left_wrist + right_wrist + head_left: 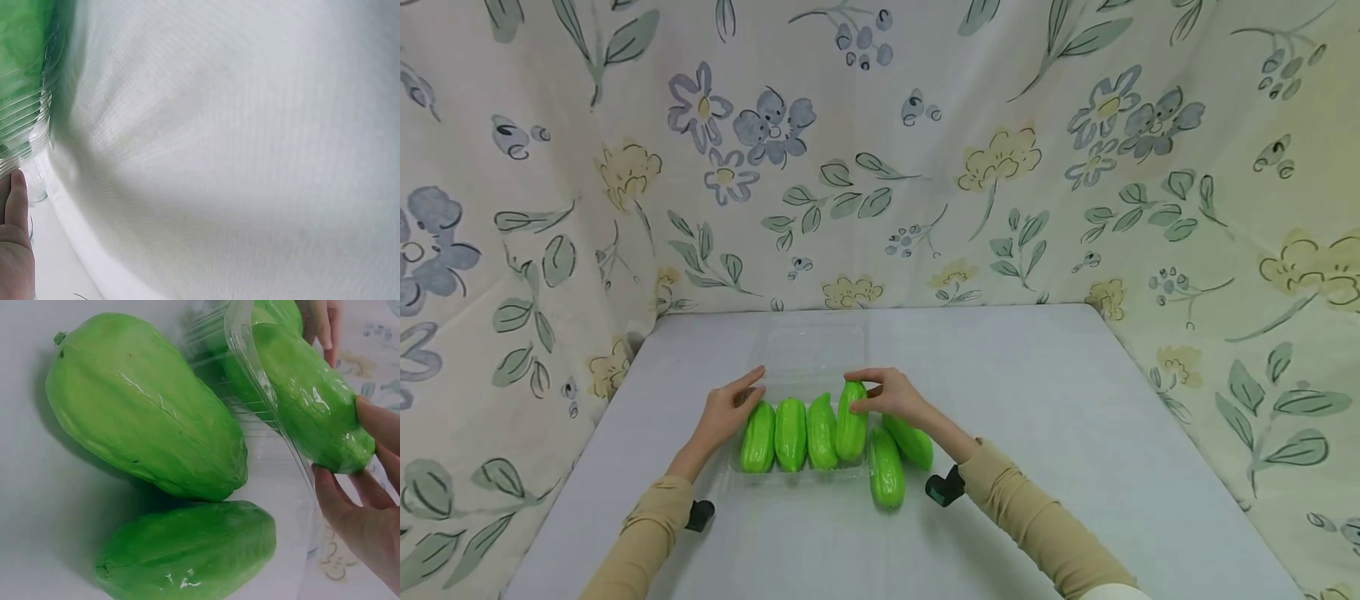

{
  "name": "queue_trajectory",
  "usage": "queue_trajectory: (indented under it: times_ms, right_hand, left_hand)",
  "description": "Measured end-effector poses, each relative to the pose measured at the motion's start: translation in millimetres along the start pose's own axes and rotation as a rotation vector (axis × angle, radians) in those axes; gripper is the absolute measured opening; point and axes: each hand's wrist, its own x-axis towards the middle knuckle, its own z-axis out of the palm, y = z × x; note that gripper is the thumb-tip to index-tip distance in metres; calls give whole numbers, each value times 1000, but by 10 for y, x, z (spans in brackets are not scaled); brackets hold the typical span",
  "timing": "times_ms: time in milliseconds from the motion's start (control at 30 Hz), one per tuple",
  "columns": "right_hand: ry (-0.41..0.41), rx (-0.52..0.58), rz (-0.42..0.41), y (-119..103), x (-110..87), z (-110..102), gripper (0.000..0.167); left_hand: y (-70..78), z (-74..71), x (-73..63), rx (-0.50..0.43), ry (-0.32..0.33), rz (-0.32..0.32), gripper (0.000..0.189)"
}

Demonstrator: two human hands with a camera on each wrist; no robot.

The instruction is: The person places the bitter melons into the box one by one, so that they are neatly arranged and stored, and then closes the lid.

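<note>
In the head view, several shiny green papayas (791, 435) stand side by side in a clear plastic box (805, 473). My right hand (891, 395) pinches the top of the rightmost papaya (851, 423) between thumb and fingers. The right wrist view shows this papaya (306, 394) tilted over the box's rim, partly inside. My left hand (730, 412) is at the box's far left corner, beside the leftmost papaya (757, 437), its fingers mostly straight. A fingertip of the left hand (15, 250) touches the ribbed box wall in the left wrist view.
Two more papayas lie on the white table (1037, 400) right of the box: a nearer one (887, 471) and another one (912, 442) under my right wrist. The box's clear lid (812, 343) is folded back behind it. A floral curtain (880, 167) hangs behind the table.
</note>
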Motion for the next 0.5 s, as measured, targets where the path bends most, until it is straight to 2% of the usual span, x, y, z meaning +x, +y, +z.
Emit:
queue_trajectory:
  times_ms: [367,500]
  right_hand:
    - [-23,-243,-61,-6,37,109,50]
    - [-9,-375,-104,19,27,173,52]
  left_hand:
    - [-15,-3,3,-19,-1,17,40]
    - [-23,5,6,-14,-2,7,41]
